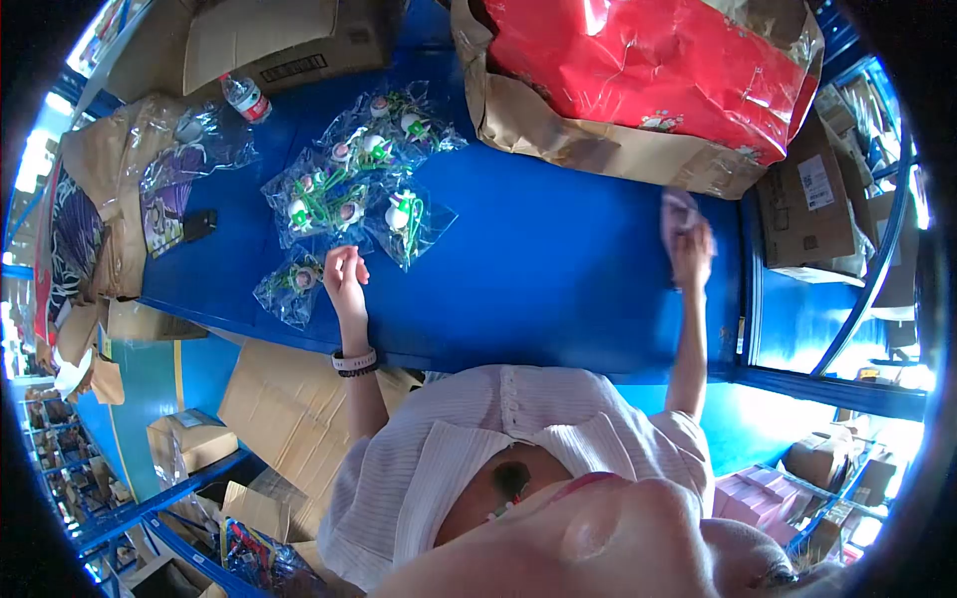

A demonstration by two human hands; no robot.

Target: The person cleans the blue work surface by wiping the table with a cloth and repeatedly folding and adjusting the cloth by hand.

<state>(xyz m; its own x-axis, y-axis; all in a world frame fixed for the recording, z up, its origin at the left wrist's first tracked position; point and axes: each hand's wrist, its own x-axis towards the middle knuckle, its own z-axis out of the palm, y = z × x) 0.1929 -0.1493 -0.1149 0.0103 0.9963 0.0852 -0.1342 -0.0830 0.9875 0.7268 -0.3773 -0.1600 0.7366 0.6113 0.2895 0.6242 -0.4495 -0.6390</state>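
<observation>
My left hand [346, 275], with bands at the wrist, is loosely closed above the blue table [518, 269], and nothing shows in it. Just left of it lies a clear bag with a small green-and-white item [298, 280]. Beyond that hand, several similar bagged items [349, 179] form a pile, and one more bag [404, 221] lies at the pile's right. At the table's right side, my right hand [692, 257] is closed on a pinkish cloth [680, 212]. Motion blurs the cloth and the fingers.
A large paper-lined box with red wrapping [648, 70] stands at the back right. Cardboard boxes are at the back left [289, 45] and right [807, 194]. A bottle [245, 100], a black object [199, 224] and purple packaging [166, 214] lie on the left.
</observation>
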